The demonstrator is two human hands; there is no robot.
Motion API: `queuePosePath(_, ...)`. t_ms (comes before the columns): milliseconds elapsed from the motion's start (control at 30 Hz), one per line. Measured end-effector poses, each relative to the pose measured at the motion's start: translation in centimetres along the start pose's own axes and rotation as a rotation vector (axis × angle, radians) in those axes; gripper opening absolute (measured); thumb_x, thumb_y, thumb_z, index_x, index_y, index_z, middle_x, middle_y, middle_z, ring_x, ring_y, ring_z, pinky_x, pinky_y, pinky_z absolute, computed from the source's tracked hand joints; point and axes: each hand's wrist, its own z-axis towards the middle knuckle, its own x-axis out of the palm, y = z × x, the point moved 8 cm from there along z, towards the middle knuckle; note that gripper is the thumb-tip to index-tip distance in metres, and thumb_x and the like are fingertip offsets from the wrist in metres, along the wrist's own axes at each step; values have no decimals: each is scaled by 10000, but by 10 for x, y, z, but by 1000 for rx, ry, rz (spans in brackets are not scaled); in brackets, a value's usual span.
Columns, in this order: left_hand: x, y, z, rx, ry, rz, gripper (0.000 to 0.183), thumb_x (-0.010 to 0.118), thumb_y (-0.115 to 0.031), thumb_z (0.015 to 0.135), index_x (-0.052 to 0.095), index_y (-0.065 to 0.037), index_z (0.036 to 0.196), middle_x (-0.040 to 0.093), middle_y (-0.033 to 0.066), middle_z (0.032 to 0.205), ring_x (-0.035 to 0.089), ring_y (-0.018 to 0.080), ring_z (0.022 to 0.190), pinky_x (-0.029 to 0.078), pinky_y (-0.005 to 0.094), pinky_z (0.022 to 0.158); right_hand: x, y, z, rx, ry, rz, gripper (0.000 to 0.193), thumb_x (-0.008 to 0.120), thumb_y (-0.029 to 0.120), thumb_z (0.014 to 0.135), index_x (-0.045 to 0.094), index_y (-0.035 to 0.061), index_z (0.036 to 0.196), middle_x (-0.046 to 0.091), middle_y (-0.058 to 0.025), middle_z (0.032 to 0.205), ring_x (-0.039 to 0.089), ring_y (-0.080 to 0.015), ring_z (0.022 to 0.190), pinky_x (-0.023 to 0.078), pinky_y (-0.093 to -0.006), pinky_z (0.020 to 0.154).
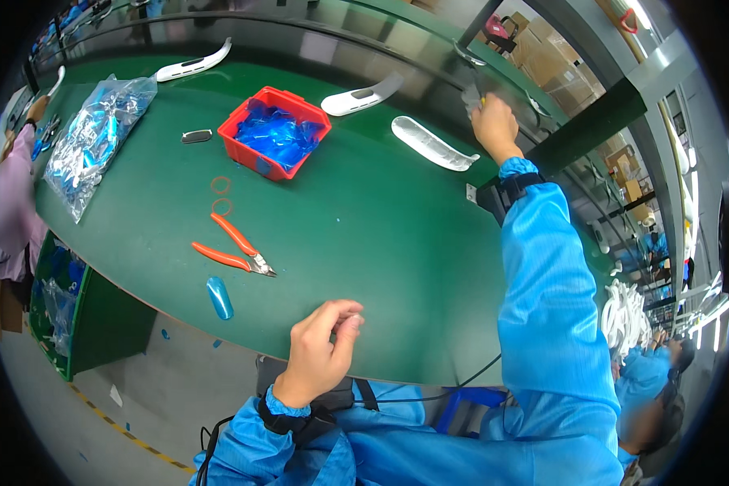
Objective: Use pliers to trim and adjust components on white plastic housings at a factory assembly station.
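Note:
My left hand (320,344) rests at the near edge of the green table (356,235), fingers curled with thumb and forefinger pinched together; whether something small sits between them I cannot tell. My right hand (494,123) is stretched far out to the back of the table and grips a small grey part (471,97) at the conveyor edge. A long white curved plastic piece (433,144) lies just left of that hand. Orange-handled cutters (233,249) lie on the table ahead of my left hand, with a small blue piece (219,297) near the edge.
A red bin (261,162) holds blue film pieces. Two rubber rings (221,194) lie beside it. A clear bag of blue-wrapped parts (93,138) sits far left. More white curved pieces (363,99) lie at the back. Other people work at left and lower right.

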Motion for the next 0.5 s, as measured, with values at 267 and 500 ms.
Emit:
queuePosePath(267,1,2,-7,-9,-34,-59,168,576,-40,925,617,46,1063,704,127,873,685,175,736,544,296,690,-80,34,-147,173,389,1358,228,693,139,863,563,-11,976,591,-47,709,604,-140,562,524,-295,533)
queuePosePath(500,34,14,-19,-268,304,-727,493,493,-325,1026,473,55,1339,652,216,1147,662,280,1040,515,381,929,-95,58,-311,517,525,1770,336,638,66,888,493,-78,1155,613,-116,850,620,-177,626,565,-357,596)
